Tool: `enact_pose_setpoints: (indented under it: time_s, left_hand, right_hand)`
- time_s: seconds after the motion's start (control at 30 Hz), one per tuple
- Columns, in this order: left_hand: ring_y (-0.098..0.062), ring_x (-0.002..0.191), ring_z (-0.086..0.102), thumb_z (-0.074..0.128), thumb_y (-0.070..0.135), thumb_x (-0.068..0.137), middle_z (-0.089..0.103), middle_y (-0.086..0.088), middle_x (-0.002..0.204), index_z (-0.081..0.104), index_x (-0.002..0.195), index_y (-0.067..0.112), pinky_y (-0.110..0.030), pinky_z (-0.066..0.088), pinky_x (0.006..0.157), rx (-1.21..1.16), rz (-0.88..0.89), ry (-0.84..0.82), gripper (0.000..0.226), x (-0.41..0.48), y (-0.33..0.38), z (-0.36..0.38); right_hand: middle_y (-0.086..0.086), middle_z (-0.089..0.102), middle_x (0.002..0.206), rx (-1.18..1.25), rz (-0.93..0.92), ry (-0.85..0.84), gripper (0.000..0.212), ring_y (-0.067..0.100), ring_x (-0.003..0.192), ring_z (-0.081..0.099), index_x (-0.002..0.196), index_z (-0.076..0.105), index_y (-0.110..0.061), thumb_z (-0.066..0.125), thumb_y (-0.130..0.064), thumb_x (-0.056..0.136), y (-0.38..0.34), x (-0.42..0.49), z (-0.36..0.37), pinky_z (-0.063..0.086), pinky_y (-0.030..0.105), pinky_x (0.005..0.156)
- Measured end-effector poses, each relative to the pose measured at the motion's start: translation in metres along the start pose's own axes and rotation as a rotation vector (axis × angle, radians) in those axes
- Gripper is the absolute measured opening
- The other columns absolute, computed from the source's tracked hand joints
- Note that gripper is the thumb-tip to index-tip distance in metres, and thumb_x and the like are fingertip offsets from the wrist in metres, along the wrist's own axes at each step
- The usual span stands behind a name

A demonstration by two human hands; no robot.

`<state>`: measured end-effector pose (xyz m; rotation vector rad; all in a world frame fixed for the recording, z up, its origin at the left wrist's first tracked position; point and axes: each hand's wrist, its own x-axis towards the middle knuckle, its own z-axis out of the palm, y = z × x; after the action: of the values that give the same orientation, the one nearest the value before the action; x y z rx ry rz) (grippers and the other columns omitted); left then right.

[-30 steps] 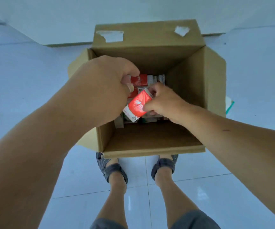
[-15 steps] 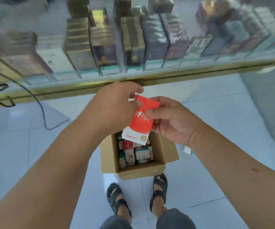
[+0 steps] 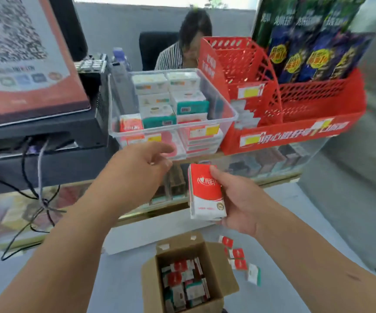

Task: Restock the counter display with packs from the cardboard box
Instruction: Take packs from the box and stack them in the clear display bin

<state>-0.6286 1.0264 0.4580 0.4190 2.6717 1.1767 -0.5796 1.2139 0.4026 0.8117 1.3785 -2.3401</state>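
Note:
My right hand [image 3: 239,199] grips a red and white tissue pack [image 3: 205,193] upright, just below the counter's front edge. My left hand [image 3: 141,168] is apart from the pack, fingers loosely curled and holding nothing, reaching toward the clear plastic bin [image 3: 229,109] on the counter. That bin holds stacked red, white and teal packs. The cardboard box [image 3: 216,251] stands open on the floor below, with several packs inside.
A red mesh display rack [image 3: 295,123] stands right of the bin. A black register with a screen and cables [image 3: 35,123] is at the left. A person [image 3: 182,50] sits behind the counter. Several loose packs [image 3: 236,256] lie on the floor beside the box.
I rose from the box to counter height. Both hands held the red pack before; now only my right hand holds it and my left hand has let go and moved toward the bin.

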Motion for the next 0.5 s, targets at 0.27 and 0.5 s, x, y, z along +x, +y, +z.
enact_pose_setpoints:
  time_s: [0.27,0.5]
  left_hand:
    - [-0.009,0.095,0.065,0.057,0.038,0.095,0.065,0.017,0.108,0.062,0.120,0.041,-0.035,0.057,0.083,-0.039,-0.081,-0.004,0.026,0.022,0.032,-0.011]
    - [-0.021,0.088,0.074,0.067,0.017,0.090,0.070,-0.005,0.105,0.067,0.116,0.025,-0.039,0.061,0.073,-0.477,-0.280,-0.030,0.027,0.050,0.059,-0.015]
  right_hand:
    - [0.011,0.074,0.105,-0.297,-0.064,-0.323,0.046,0.023,0.086,0.072,0.122,0.065,-0.019,0.072,-0.015,0.076,-0.062,-0.006,0.013,0.057,0.034,0.067]
    - [-0.001,0.076,0.094,-0.755,-0.312,-0.314,0.046,0.019,0.089,0.074,0.108,0.065,-0.023,0.081,-0.030,0.065,-0.128,0.010,0.020,0.061,0.040,0.080]
